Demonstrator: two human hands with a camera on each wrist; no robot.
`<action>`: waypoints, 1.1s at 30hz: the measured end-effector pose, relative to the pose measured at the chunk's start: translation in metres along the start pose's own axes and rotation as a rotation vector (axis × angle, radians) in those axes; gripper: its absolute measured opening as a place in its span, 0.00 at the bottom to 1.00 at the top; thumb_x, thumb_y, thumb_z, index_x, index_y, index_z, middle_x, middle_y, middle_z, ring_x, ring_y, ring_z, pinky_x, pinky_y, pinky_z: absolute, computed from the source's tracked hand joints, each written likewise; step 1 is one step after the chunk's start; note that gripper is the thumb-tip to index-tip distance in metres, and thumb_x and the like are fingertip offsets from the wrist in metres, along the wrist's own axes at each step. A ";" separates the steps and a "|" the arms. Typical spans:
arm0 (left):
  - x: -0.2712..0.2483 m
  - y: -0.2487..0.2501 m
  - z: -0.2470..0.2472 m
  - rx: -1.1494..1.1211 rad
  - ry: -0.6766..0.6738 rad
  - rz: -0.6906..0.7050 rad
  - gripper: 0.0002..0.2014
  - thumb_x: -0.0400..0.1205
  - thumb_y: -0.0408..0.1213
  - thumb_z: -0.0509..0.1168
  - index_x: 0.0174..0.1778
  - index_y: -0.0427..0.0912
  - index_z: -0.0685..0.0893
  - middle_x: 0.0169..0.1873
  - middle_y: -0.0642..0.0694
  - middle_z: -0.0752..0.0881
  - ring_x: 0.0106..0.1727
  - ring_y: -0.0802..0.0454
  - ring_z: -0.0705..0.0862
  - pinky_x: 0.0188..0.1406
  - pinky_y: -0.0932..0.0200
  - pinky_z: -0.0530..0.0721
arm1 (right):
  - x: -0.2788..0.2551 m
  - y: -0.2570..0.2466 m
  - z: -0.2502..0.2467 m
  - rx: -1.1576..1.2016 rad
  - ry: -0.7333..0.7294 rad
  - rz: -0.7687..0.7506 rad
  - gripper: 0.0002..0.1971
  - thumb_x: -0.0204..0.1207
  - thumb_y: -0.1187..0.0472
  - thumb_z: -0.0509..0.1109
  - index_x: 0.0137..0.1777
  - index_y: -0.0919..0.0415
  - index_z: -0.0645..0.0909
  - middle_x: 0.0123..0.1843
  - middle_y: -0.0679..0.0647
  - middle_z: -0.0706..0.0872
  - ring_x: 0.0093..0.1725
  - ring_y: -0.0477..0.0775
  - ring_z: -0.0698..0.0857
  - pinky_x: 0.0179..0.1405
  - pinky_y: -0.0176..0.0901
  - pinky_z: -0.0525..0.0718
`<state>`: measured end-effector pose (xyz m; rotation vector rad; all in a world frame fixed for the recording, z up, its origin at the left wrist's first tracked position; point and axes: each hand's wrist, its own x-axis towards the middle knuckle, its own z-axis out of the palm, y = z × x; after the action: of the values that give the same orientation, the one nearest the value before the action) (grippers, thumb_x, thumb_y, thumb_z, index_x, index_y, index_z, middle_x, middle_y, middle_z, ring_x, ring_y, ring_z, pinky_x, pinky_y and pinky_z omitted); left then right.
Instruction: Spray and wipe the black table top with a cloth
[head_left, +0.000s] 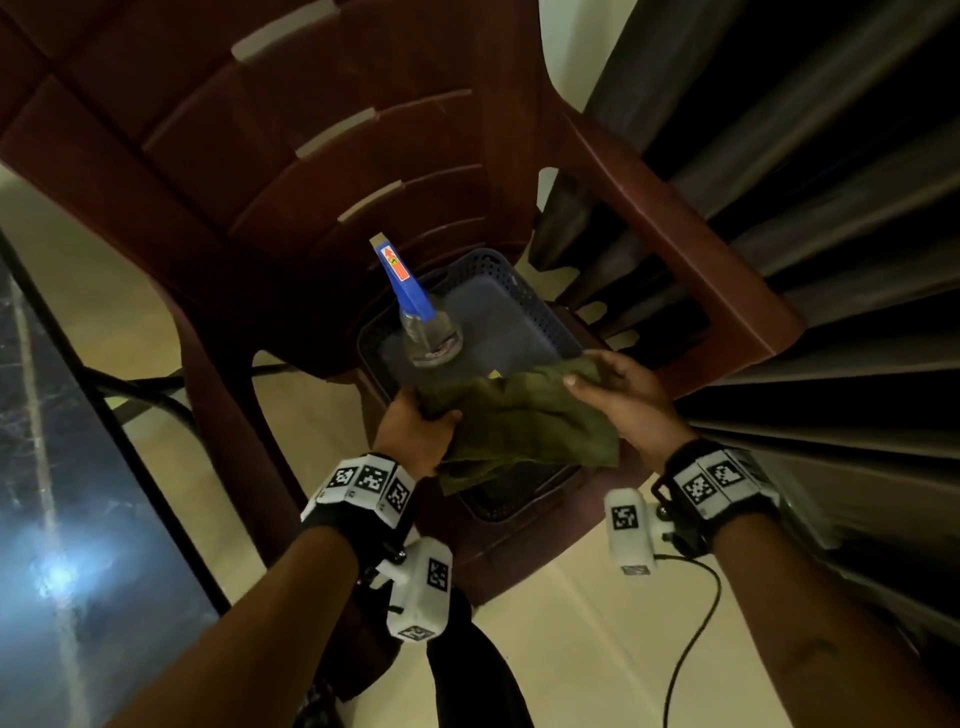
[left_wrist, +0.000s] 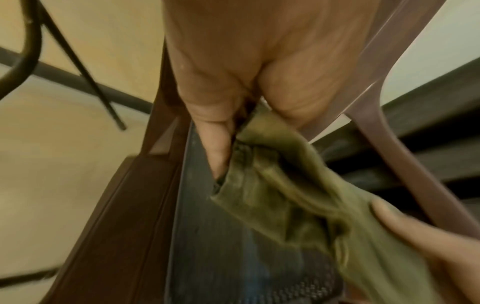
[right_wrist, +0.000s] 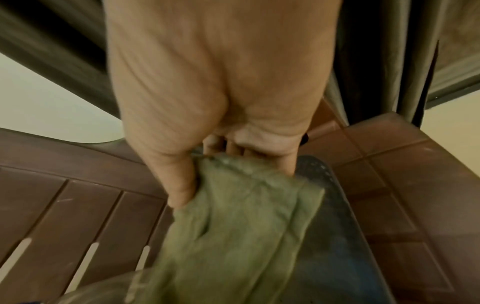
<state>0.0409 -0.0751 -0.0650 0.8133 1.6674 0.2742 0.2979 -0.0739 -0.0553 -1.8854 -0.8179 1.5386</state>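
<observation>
From the head view, both hands hold a green cloth (head_left: 524, 421) over a dark blue basket (head_left: 511, 306) that sits on the seat of a brown plastic chair (head_left: 291, 135). The left hand (head_left: 415, 431) has its grip closed round the cloth's left end, thumb on top. The right hand (head_left: 618, 395) pinches the far right corner between thumb and fingers. A clear spray bottle (head_left: 423, 332) with a blue trigger head stands inside the basket, just beyond the cloth. The black bench (head_left: 62, 467) runs along the left edge, well apart from the hands, with a bright glare on its top. Dark curtains (head_left: 831, 182) hang on the right.

From the left wrist view, the left hand (left_wrist: 233, 72) has its thumb pressed on a bunched fold of cloth (left_wrist: 285, 197), with the basket's mesh wall (left_wrist: 233, 257) below.

From the right wrist view, the right hand (right_wrist: 221, 82) has thumb and fingers closed on the cloth's edge (right_wrist: 233, 226), above the chair slats (right_wrist: 78, 216) and the basket rim (right_wrist: 337, 205).
</observation>
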 end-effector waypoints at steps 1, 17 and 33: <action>0.006 -0.013 0.007 0.011 -0.010 -0.016 0.32 0.71 0.47 0.84 0.69 0.47 0.79 0.62 0.44 0.88 0.64 0.39 0.86 0.62 0.37 0.87 | 0.004 0.003 0.005 -0.059 -0.001 -0.005 0.29 0.71 0.60 0.83 0.71 0.54 0.79 0.61 0.48 0.87 0.59 0.50 0.88 0.60 0.46 0.88; -0.020 -0.018 0.047 0.446 -0.105 -0.061 0.59 0.73 0.46 0.81 0.88 0.45 0.43 0.79 0.34 0.70 0.78 0.36 0.73 0.75 0.51 0.74 | 0.021 0.012 0.021 -1.013 0.148 -0.176 0.27 0.81 0.56 0.71 0.80 0.53 0.70 0.73 0.59 0.81 0.71 0.65 0.80 0.65 0.55 0.81; -0.001 -0.047 0.076 1.071 -0.380 0.156 0.25 0.89 0.49 0.57 0.84 0.55 0.67 0.87 0.47 0.61 0.84 0.40 0.66 0.84 0.42 0.62 | 0.052 0.061 0.047 -1.400 -0.428 0.007 0.30 0.87 0.49 0.59 0.87 0.50 0.57 0.90 0.50 0.40 0.89 0.60 0.49 0.85 0.62 0.58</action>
<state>0.0942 -0.1287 -0.1119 1.6577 1.3157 -0.7034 0.2666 -0.0722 -0.1429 -2.3364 -2.5491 1.4599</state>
